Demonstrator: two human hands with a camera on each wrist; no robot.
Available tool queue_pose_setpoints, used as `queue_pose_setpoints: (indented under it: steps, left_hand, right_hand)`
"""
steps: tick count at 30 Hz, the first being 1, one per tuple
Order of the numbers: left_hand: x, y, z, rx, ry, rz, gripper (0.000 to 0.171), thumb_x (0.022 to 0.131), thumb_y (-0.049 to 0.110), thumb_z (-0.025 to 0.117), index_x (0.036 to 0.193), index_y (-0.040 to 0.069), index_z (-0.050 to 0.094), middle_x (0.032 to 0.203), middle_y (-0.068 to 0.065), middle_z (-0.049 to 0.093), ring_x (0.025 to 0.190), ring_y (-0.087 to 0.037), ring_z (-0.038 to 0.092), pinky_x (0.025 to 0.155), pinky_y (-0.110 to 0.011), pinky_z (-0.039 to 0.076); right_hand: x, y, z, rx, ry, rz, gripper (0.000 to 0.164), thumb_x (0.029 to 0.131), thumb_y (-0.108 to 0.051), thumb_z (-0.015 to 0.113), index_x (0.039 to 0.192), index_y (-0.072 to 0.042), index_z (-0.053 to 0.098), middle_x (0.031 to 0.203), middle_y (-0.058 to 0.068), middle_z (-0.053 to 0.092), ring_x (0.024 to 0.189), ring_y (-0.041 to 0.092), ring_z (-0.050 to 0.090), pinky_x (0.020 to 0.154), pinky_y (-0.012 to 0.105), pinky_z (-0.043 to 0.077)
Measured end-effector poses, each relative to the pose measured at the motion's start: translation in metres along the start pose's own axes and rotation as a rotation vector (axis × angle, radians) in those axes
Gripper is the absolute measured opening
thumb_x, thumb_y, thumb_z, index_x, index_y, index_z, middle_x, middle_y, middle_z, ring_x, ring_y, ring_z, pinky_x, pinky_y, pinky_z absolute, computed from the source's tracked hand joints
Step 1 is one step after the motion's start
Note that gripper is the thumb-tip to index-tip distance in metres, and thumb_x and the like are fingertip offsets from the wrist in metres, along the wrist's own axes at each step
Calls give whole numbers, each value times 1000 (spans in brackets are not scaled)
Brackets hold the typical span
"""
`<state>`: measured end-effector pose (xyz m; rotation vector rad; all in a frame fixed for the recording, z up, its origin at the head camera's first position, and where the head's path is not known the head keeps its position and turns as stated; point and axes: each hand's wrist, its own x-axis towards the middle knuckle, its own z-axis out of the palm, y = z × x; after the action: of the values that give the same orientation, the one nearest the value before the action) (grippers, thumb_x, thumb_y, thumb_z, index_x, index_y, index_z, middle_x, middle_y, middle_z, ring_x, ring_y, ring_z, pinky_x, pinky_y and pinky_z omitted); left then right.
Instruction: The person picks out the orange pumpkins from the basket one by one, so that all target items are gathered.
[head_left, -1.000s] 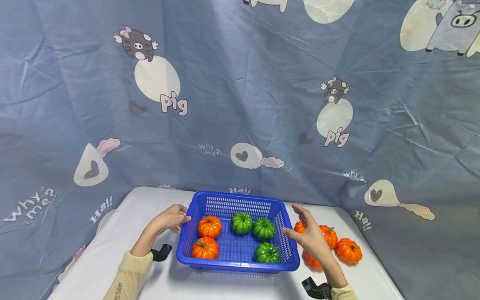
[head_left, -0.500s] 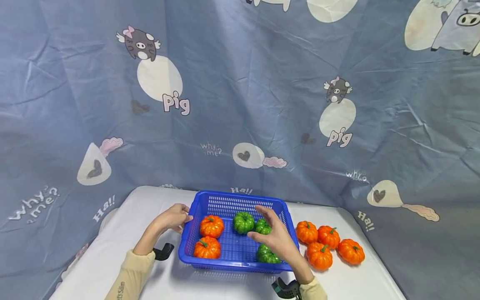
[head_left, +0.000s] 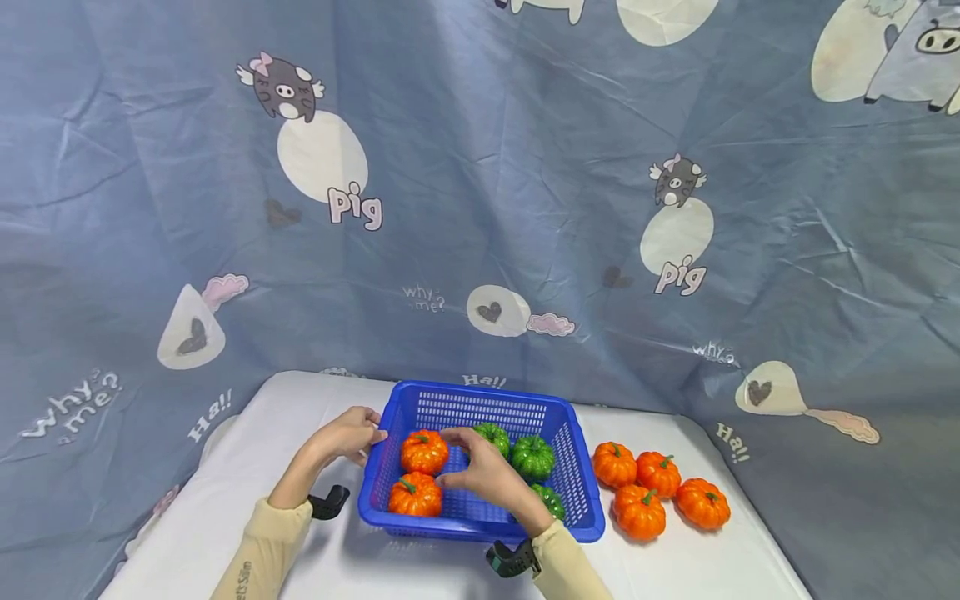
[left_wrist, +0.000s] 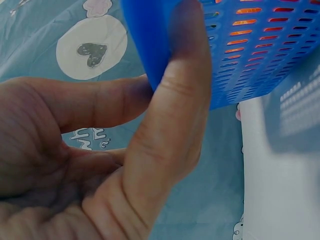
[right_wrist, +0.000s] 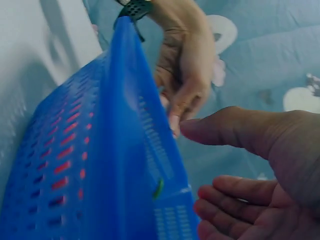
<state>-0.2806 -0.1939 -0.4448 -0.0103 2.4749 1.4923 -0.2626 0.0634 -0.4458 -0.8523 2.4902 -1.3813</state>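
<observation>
A blue plastic basket with slotted walls stands in the middle of the head view. My left hand pinches its left rim, thumb and finger on either side in the left wrist view. Inside the basket, two orange pumpkins sit along the left side. Three green pumpkins lie toward the right, partly covered by my right arm. Over the basket, my right hand has its thumb and fingers spread, fingertips right beside the orange pumpkins. In the right wrist view its palm shows nothing held.
Several more orange pumpkins are grouped on the white table, just right of the basket. A grey-blue curtain printed with pigs hangs behind and around the table.
My right hand has swept left from beyond the basket's right side, across the green pumpkins, to the orange ones inside. My left hand stays on the rim.
</observation>
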Motion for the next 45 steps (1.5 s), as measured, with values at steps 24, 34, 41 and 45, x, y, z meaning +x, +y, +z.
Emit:
queue_pose_setpoints:
  steps: [24,34,41,45]
  left_hand:
    - [-2,8,1,-2,9,-10,25,95,1,52,113,-14,48,87,-17,62,70,-21,65,61,-38,60]
    - [0,5,3,3,12,-7,31,95,2,53,119,-16,45,88,-19,62,70,-22,65,61,-38,60]
    - [2,1,3,-5,-4,-6,28,95,2,52,116,-15,46,86,-18,62,68,-20,65,60,-38,60]
    - [1,1,1,-1,-2,4,27,95,3,52,114,-15,47,85,-17,63,68,-20,65,59,-37,60]
  right_hand:
    - [18,-2,47,-451,-192,126,58,71,-4,78,125,-1,58,105,6,68,91,11,61,87,25,52]
    - [13,0,37,-300,-72,176,71,65,-20,86,126,-2,56,113,10,65,101,19,62,92,35,51]
    - [-3,-3,11,-178,0,128,78,69,-20,84,135,1,49,124,13,58,103,23,61,86,36,54]
    - [-20,-9,-7,-162,36,111,77,70,-20,82,136,-2,48,125,12,57,105,24,59,86,38,54]
